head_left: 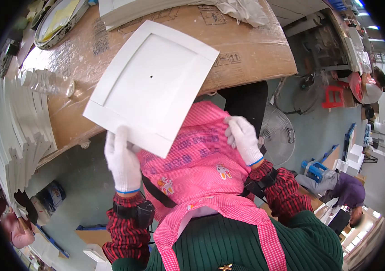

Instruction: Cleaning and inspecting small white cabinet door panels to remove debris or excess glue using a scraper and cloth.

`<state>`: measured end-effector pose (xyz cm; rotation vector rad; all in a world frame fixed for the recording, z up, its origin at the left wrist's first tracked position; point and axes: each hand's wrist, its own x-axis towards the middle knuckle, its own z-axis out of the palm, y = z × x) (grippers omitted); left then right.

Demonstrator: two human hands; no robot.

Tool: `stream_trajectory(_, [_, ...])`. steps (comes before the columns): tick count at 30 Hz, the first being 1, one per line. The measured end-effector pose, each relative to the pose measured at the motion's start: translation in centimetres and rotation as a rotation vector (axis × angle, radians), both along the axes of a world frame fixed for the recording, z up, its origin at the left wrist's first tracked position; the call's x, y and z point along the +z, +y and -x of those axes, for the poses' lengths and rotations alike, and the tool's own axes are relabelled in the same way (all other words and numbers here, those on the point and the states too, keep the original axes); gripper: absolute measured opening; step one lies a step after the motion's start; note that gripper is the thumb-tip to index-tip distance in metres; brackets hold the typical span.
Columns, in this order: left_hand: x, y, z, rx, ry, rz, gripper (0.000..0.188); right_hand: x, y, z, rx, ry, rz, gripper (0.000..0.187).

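Observation:
My left hand (123, 160), in a white knit glove, grips the near edge of a white framed panel (156, 90). The panel is tilted, with a recessed middle and a small dark hole near its centre. Its far part reaches over the cardboard-covered table (246, 49); its near corner hangs before my pink apron (192, 149). My right hand (243, 139), gloved too, is apart from the panel, at the right edge of the apron. Its fingers are curled, and whether they pinch the apron cloth cannot be made out.
Many white panels (16, 131) stand in a row at the left. A clear plastic bottle (48, 82) lies on the table near a round tray (61, 22). White boards (129, 11) are stacked at the back. A fan (277, 135) stands at my right; other people sit farther off.

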<state>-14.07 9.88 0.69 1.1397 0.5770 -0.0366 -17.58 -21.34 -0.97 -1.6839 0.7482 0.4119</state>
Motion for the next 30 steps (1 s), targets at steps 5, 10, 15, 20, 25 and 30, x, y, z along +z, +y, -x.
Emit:
stream_trajectory(5, [-5.2,-1.6,2.7,-0.036,0.058,0.028,0.046,0.1,0.8,-2.2,-0.046,-0.328,0.099,0.021])
stream_trajectory(10, [-10.1,-2.0,5.5,-0.449,-0.085,-0.013,0.103,0.8,2.4,-5.9,0.287,-0.824,0.537,0.020])
stream_trajectory(15, [-9.2,-2.4,4.0,-0.466,-0.186,0.029,0.108,1.4,5.0,-7.5,0.557,-0.981,0.686,0.022])
stream_trajectory(20, [-8.7,-5.3,3.7,-0.127,-0.127,0.140,0.081,1.6,6.7,-7.2,0.679,-0.988,0.834,0.022])
stream_trajectory(25, [-8.8,-5.5,3.8,-0.082,-0.062,0.167,0.063,1.5,9.1,-2.6,0.914,-1.090,0.747,0.027])
stream_trajectory(30, [-8.0,-6.4,3.8,-0.008,-0.041,-0.027,0.060,0.9,7.7,-4.9,0.815,-0.992,0.910,0.039])
